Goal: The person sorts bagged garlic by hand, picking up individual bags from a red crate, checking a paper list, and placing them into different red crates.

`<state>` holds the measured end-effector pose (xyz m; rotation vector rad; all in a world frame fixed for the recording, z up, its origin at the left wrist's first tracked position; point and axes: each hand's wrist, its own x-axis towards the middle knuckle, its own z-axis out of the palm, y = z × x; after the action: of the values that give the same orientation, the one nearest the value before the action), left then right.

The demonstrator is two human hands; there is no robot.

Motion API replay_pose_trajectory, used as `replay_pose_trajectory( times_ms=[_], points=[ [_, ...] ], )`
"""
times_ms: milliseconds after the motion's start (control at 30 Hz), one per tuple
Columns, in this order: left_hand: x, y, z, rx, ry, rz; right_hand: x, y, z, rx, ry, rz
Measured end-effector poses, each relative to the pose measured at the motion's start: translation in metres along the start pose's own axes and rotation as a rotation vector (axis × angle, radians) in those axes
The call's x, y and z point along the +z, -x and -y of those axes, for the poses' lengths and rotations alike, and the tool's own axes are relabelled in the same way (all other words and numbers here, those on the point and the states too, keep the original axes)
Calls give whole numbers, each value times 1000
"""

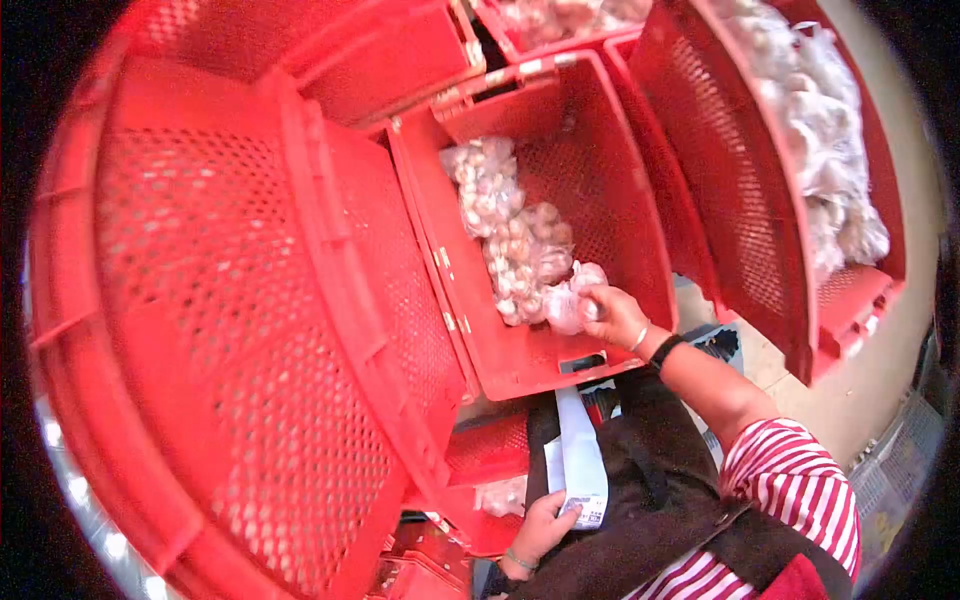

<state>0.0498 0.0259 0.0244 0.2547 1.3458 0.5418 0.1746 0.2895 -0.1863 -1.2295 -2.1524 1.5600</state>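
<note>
My right hand, with a bracelet and a dark band at the wrist, is closed on a knotted clear bag of garlic. This bag is at the near end of a red crate. Beyond it, other bags of garlic lie along the crate's left side. Lower down, close to my dark apron, my left hand grips a long white paper strip with a printed end. Its fingers partly cover that end.
Tall perforated red crates are stacked on the left. To the right, a tilted red crate stands beside white bags in another crate. More filled bags sit at the back. A bag shows in a lower crate near my left hand.
</note>
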Motion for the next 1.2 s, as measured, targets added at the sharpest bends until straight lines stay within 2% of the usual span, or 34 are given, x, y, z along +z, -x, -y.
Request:
replay_pose_trajectory(
  times_ms=[67,167,233,300,333,367,400,433,467,500,533,567,633,900,1033,1200],
  points=[
    [6,18,-16,50,-43,35,-33,18,49,-92,-144,-101],
    [15,48,-58,45,-53,81,-103,41,151,-270,-135,-264],
    [12,52,-55,153,-37,97,-143,63,197,-281,-132,-345],
    [10,68,-79,237,-269,59,-196,101,258,-390,-408,-501],
    [14,76,-90,356,-187,50,-216,114,276,-461,-466,-589],
    [13,81,-98,394,-217,66,-236,128,295,-535,-523,-677],
    [11,84,-105,430,-154,73,-251,144,321,-608,-811,-666],
    [10,86,-111,462,-93,86,-267,152,331,-781,-868,-680],
    [11,87,-114,436,90,110,-281,160,345,-833,-1083,-738],
    [10,89,-119,459,51,143,-292,169,361,-887,-1302,-785],
    [8,90,-123,496,105,195,-299,182,377,-1027,-1538,-648],
    [6,91,-128,524,160,249,-312,184,370,-996,-1800,-557],
    [7,93,-133,481,150,323,-315,193,358,-1007,-1890,-498],
    [12,93,-153,423,15,405,-287,221,326,-995,-1894,-478],
    [43,117,-168,397,114,499,-292,229,317,-1002,-1880,-499],
    [29,92,-158,421,94,489,-305,239,308,-1019,-1859,-515]
  ],
)
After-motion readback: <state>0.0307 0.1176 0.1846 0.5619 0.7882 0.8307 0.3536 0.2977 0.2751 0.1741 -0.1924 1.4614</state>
